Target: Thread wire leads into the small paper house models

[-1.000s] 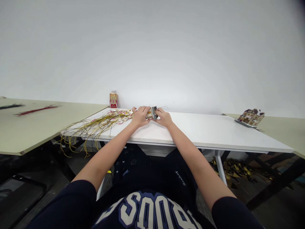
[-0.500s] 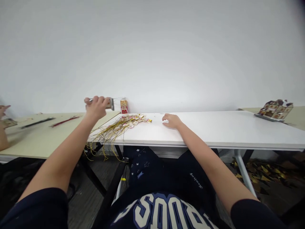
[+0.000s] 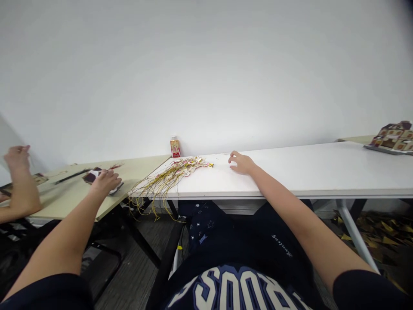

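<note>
On the left, my left hand [image 3: 106, 181] is closed on a small model house [image 3: 92, 175] with a dark red and white top, low over the cream table. My right hand [image 3: 241, 163] rests on the white table with its fingers apart and slightly curled, holding nothing. Between my hands lies a bundle of gold strings with red and white tags [image 3: 174, 174], its loose ends hanging over the front edge. The strings are nearer to my right hand than the red and gold can [image 3: 175, 147] standing by the wall.
Another model house [image 3: 392, 138] stands on a grey base at the far right of the white table [image 3: 309, 172]. At the far left another person's hand [image 3: 18, 161] is raised over the cream table [image 3: 145, 162], near a dark bundle of sticks [image 3: 72, 175].
My left hand has moved left and down with the model house, from near the wall to low over the cream table. The view has turned left. Another person's hand has risen.
</note>
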`<state>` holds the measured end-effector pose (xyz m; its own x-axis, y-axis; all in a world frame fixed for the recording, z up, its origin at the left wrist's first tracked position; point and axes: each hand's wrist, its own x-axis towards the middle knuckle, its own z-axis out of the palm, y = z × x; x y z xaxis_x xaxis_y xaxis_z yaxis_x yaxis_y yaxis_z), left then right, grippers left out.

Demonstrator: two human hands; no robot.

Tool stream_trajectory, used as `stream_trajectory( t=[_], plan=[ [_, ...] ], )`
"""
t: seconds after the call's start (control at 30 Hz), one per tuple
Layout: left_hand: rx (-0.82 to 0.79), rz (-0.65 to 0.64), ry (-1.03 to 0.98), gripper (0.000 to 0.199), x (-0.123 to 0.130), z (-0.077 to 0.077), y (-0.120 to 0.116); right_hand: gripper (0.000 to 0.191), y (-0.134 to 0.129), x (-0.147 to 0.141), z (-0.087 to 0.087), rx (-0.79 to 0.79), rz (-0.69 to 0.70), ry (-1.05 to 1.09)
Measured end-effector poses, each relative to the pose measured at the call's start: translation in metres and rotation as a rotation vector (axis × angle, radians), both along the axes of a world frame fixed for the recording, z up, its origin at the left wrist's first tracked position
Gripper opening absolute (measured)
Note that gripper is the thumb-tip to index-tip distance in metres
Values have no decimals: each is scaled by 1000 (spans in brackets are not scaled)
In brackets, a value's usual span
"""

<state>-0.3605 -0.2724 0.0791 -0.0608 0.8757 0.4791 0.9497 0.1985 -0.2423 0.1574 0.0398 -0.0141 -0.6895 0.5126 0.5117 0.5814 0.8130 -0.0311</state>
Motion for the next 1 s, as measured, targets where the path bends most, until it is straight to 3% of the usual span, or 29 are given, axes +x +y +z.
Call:
stream_trajectory(
  t=[0.23, 0.4, 0.5, 0.67, 0.77, 1.0],
  plan=[
    [-59, 58, 60, 6, -11, -21, -7, 28, 4, 0, -5, 14, -3, 18],
    [-150, 315, 212, 50, 6, -16, 30, 31, 5, 1, -4, 2, 6, 27],
    [-218, 425, -71, 57, 25, -5, 66, 30, 5, 2, -4, 2, 9, 33],
    [-456, 328, -559, 50, 44, -2, 100, 29, 5, 2, -5, 8, 15, 56],
    [-548, 359, -636, 40, 43, -8, 101, 28, 3, 2, -4, 9, 18, 56],
    [-515, 369, -578, 25, 39, -11, 98, 28, 5, 0, -4, -11, 24, 57]
  ],
)
